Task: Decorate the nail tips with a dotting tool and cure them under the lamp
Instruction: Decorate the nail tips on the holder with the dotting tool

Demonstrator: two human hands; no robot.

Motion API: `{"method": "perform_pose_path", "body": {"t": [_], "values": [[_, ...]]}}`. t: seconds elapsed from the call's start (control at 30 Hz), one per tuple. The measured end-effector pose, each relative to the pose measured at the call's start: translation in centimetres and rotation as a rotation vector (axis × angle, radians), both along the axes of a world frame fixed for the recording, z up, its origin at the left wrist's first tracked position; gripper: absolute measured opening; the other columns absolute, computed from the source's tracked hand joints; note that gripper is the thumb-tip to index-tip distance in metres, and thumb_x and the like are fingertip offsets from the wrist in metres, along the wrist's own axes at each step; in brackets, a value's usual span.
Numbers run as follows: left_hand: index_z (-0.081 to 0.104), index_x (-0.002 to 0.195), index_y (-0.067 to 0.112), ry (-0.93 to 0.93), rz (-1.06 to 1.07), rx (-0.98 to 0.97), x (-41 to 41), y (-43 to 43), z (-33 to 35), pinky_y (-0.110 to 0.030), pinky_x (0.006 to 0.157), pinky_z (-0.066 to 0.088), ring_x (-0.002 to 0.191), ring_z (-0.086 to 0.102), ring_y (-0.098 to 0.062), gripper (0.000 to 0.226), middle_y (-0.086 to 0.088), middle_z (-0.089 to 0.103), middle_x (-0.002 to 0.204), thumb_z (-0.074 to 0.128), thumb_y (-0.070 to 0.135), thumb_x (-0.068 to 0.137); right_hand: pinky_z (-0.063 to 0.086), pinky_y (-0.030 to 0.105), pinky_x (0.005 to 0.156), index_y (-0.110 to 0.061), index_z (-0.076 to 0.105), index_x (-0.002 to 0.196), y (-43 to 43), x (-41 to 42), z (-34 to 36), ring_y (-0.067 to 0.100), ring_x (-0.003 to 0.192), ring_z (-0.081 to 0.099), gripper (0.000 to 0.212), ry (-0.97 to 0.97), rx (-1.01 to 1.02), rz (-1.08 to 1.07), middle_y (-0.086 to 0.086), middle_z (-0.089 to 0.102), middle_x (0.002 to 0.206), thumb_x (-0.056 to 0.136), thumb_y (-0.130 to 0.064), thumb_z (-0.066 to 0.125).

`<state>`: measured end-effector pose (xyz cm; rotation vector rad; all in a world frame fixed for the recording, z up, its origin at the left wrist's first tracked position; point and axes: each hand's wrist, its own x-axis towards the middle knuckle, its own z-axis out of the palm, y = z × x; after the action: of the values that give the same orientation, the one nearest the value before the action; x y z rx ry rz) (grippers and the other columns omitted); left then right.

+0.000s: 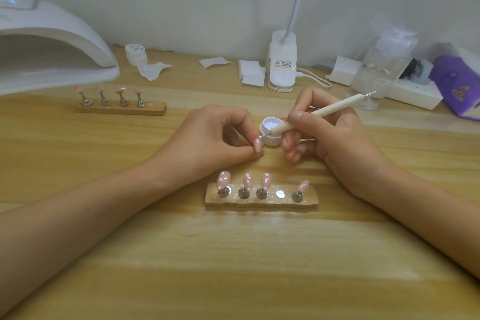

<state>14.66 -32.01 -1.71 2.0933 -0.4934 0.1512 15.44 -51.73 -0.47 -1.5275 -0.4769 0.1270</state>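
Observation:
My left hand [215, 135] pinches a pink nail tip [257, 144] on its stand, just left of an open white gel pot [271, 130]. My right hand [330, 132] grips a cream dotting tool [319, 113] like a pen; its metal point touches the top of that nail tip. Below my hands a wooden holder [261, 200] carries several pink tips: three at the left bear white dots, the one at the right is plain, and one magnet slot is bare. A second holder [120, 106] with several pink tips stands before the white curing lamp [52, 41] at far left.
A closed white jar [135, 54] and paper wipes [153, 70] lie near the lamp. A desk lamp base [281, 62], a clear pump bottle [381, 65], a white power strip [413, 93] and a purple packet [459, 86] line the back right of the wooden table [233, 254].

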Motion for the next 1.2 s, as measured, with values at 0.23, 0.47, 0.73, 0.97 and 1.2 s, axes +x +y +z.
{"method": "perform_pose_path", "body": {"t": [0.23, 0.47, 0.73, 0.97, 1.2], "values": [[0.069, 0.07, 0.021, 0.012, -0.01, 0.002, -0.11, 0.05, 0.17, -0.007, 0.06, 0.041, 0.059, 0.061, 0.005, 0.015, 0.025, 0.064, 0.06, 0.083, 0.014, 0.074, 0.052, 0.025, 0.05, -0.014, 0.051, 0.074, 0.02, 0.03, -0.01, 0.019, 0.053, 0.061, 0.015, 0.003, -0.05, 0.012, 0.007, 0.064, 0.059, 0.087, -0.014, 0.058], [0.068, 0.068, 0.026, 0.008, -0.014, 0.006, -0.02, 0.03, 0.12, -0.007, 0.061, 0.042, 0.06, 0.062, 0.004, 0.021, 0.024, 0.065, 0.061, 0.083, 0.013, 0.074, 0.052, 0.025, 0.051, -0.014, 0.052, 0.073, 0.03, 0.07, -0.04, 0.02, 0.052, 0.061, 0.016, 0.011, -0.056, 0.008, 0.009, 0.065, 0.06, 0.086, -0.014, 0.059], [0.068, 0.069, 0.024, 0.014, -0.009, 0.009, -0.02, 0.06, 0.13, -0.007, 0.061, 0.042, 0.06, 0.062, 0.005, 0.019, 0.023, 0.065, 0.061, 0.083, 0.013, 0.074, 0.052, 0.025, 0.051, -0.013, 0.05, 0.075, 0.01, 0.03, 0.01, 0.019, 0.051, 0.061, 0.015, 0.012, -0.061, 0.017, 0.009, 0.065, 0.06, 0.088, -0.013, 0.059], [0.069, 0.07, 0.023, 0.022, -0.016, 0.003, -0.06, 0.08, 0.14, -0.007, 0.061, 0.042, 0.061, 0.063, 0.005, 0.019, 0.024, 0.065, 0.061, 0.083, 0.011, 0.075, 0.052, 0.024, 0.05, -0.013, 0.05, 0.074, 0.03, 0.01, 0.03, 0.019, 0.051, 0.06, 0.017, 0.01, -0.067, 0.017, 0.009, 0.065, 0.06, 0.089, -0.01, 0.058], [0.069, 0.069, 0.022, 0.03, -0.001, 0.007, -0.12, 0.02, 0.2, -0.008, 0.061, 0.043, 0.06, 0.062, 0.005, 0.018, 0.023, 0.066, 0.062, 0.083, 0.013, 0.074, 0.051, 0.024, 0.05, -0.013, 0.051, 0.073, 0.07, 0.02, 0.05, 0.02, 0.051, 0.06, 0.015, 0.018, -0.064, 0.012, 0.009, 0.065, 0.06, 0.086, -0.014, 0.059]]}}
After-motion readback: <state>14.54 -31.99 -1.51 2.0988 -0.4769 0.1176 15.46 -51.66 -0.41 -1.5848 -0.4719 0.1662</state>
